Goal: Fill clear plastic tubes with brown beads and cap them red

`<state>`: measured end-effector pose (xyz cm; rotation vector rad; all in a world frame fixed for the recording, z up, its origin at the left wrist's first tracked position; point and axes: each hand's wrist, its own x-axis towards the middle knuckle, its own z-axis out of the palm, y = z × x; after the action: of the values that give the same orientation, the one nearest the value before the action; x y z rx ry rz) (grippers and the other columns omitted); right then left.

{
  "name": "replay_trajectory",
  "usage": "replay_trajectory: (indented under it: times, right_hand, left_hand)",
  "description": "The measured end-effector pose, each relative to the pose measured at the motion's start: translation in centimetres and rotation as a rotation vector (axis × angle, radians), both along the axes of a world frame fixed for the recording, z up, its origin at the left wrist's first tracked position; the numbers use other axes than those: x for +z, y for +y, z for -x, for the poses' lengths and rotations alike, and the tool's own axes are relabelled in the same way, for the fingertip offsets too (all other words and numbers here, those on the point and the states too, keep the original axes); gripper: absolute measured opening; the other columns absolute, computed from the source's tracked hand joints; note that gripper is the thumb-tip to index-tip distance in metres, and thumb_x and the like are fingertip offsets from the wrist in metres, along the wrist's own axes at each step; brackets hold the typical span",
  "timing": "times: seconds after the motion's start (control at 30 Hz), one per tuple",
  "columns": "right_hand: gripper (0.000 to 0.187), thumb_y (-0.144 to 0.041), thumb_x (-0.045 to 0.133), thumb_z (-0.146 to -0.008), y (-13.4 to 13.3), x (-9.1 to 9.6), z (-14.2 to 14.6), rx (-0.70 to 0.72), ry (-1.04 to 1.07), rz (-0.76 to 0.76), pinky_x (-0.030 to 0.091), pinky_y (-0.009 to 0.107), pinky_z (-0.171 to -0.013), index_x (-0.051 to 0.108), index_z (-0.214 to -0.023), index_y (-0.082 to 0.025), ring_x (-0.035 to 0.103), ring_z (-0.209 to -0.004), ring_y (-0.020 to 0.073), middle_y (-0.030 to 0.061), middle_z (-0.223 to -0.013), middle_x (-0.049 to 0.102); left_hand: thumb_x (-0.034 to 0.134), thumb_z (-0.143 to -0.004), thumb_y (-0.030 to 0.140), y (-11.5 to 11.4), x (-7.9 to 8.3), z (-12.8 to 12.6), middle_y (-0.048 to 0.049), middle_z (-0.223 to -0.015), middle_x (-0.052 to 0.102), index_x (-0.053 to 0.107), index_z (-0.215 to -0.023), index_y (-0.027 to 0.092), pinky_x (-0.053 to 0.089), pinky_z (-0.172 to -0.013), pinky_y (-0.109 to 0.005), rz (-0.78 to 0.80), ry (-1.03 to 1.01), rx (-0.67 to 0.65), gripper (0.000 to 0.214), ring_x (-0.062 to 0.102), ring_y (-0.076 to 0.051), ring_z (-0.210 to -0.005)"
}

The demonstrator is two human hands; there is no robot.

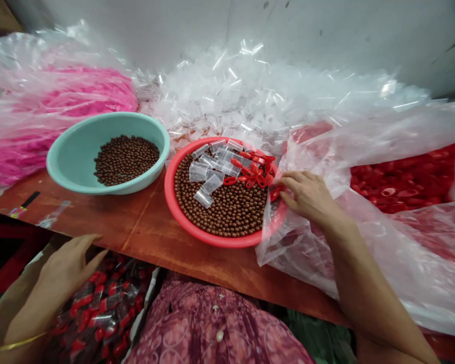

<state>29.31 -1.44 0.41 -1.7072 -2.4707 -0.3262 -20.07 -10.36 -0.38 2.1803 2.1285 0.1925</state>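
Right hand [309, 196] curled at the rim of a red basin [167, 189], fingertips [282, 183] against red plastic clips [252, 172]; pinch or mere touch, unclear. Inside the basin, brown beads [220, 210] under small clear bags [202, 198]. Left hand [68, 273] spread open, just below the table edge, above a bag of red-and-clear packets [102, 308]. Further left, a teal basin [74, 129] of more beads [126, 159], on a worn wooden table [144, 230]. Beyond the hands, heaps of clear bags [246, 96] and pink pieces in plastic [81, 98]. Right of the right hand, a plastic sack [398, 242] of red pieces, against a pale wall [288, 25].
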Motion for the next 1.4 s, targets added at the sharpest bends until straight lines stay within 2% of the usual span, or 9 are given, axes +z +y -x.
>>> replay_trajectory:
  times: [0.1, 0.2, 0.3, 0.43, 0.7, 0.9, 1.03, 1.23, 1.4]
  right_hand:
    - [0.022, -0.023, 0.049, -0.079, 0.1, 0.6, 0.5, -0.063, -0.072, -0.003, 0.039, 0.038, -0.074, 0.066, -0.093, -0.018, 0.057, -0.085, 0.0262, 0.0125, -0.099, 0.066]
    - [0.018, -0.02, 0.046, -0.079, 0.0, 1.4, 1.0, -0.212, 0.016, -0.15, 0.037, 0.035, -0.066, 0.064, -0.081, -0.016, 0.056, -0.077, 0.025, 0.0133, -0.083, 0.064]
    - [0.017, -0.023, 0.046, -0.082, -0.3, 1.4, 2.6, -0.292, 0.363, -0.256, 0.035, 0.032, -0.059, 0.062, -0.086, -0.018, 0.053, -0.064, 0.02, 0.0081, -0.072, 0.061]
    - [0.014, -0.029, 0.048, -0.083, -0.3, -0.3, 6.1, -0.114, 0.832, -0.075, 0.039, 0.029, -0.059, 0.059, -0.087, -0.021, 0.053, -0.061, 0.0157, 0.0025, -0.072, 0.061]
    - [0.014, -0.032, 0.052, -0.081, 0.9, -2.9, 7.6, -0.099, 1.262, 0.223, 0.04, 0.024, -0.054, 0.056, -0.079, -0.019, 0.05, -0.056, 0.0099, -0.0024, -0.069, 0.059]
    - [0.011, -0.03, 0.052, -0.08, 0.4, -2.3, 7.5, -0.07, 1.355, 0.242, 0.04, 0.024, -0.052, 0.056, -0.077, -0.02, 0.049, -0.052, 0.0089, -0.0036, -0.065, 0.057]
    - [0.011, -0.031, 0.053, -0.081, 0.3, -2.0, 7.6, -0.079, 1.264, 0.212, 0.041, 0.025, -0.055, 0.058, -0.08, -0.02, 0.052, -0.058, 0.0107, -0.0023, -0.067, 0.059]
    - [0.013, -0.031, 0.052, -0.081, 0.4, -2.1, 7.5, -0.075, 1.264, 0.208, 0.042, 0.025, -0.057, 0.058, -0.081, -0.02, 0.052, -0.06, 0.0112, -0.0019, -0.068, 0.059]
    - [0.013, -0.033, 0.053, -0.081, 0.5, -2.4, 7.4, -0.088, 1.301, 0.213, 0.041, 0.025, -0.055, 0.058, -0.081, -0.02, 0.05, -0.056, 0.01, -0.0027, -0.068, 0.058]
  left_hand:
    - [0.042, -0.088, 0.037, 2.2, 3.0, -4.7, 0.002, -0.085, 0.069, 0.06, -0.084, 0.025, 0.047, -0.078, -0.029, -0.129, -0.091, -0.127, 0.021, 0.062, -0.017, -0.081]
    - [0.039, -0.09, 0.04, 5.5, 4.9, -11.2, -0.0068, -0.077, 0.069, 0.066, -0.074, 0.017, 0.046, -0.074, -0.031, -0.162, -0.047, -0.343, 0.04, 0.061, -0.019, -0.077]
    - [0.039, -0.089, 0.048, 8.8, 4.5, -16.8, -0.0157, -0.076, 0.069, 0.07, -0.071, 0.01, 0.046, -0.072, -0.034, -0.033, 0.136, -0.451, 0.053, 0.064, -0.026, -0.082]
    - [0.041, -0.085, 0.056, 12.0, 2.6, -20.7, -0.0221, -0.079, 0.069, 0.071, -0.085, 0.003, 0.047, -0.067, -0.034, 0.164, 0.165, -0.404, 0.061, 0.066, -0.032, -0.081]
    - [0.054, -0.08, 0.041, 14.4, 2.2, -21.9, -0.0077, -0.085, 0.071, 0.068, -0.093, 0.016, 0.046, -0.066, -0.027, 0.186, -0.162, -0.263, 0.032, 0.064, -0.02, -0.079]
    - [0.04, -0.086, 0.014, 12.5, 4.8, -21.3, -0.0145, -0.09, 0.068, 0.068, -0.089, 0.009, 0.048, -0.073, -0.03, 0.151, 0.283, -0.683, 0.028, 0.064, -0.022, -0.085]
    - [0.036, -0.083, 0.003, 11.6, 4.0, -22.2, -0.0184, -0.086, 0.067, 0.067, -0.084, 0.006, 0.049, -0.072, -0.031, 0.251, 0.366, -0.86, 0.031, 0.064, -0.023, -0.081]
    - [0.048, -0.076, 0.008, 13.8, 0.2, -23.3, -0.008, -0.076, 0.067, 0.064, -0.078, 0.012, 0.047, -0.07, -0.029, 0.34, -0.013, -0.875, 0.017, 0.063, -0.019, -0.074]
    - [0.059, -0.071, 0.015, 14.9, -0.5, -23.7, -0.0012, -0.08, 0.066, 0.062, -0.085, 0.012, 0.046, -0.073, -0.025, 0.62, -0.655, -0.754, 0.014, 0.059, -0.013, -0.075]
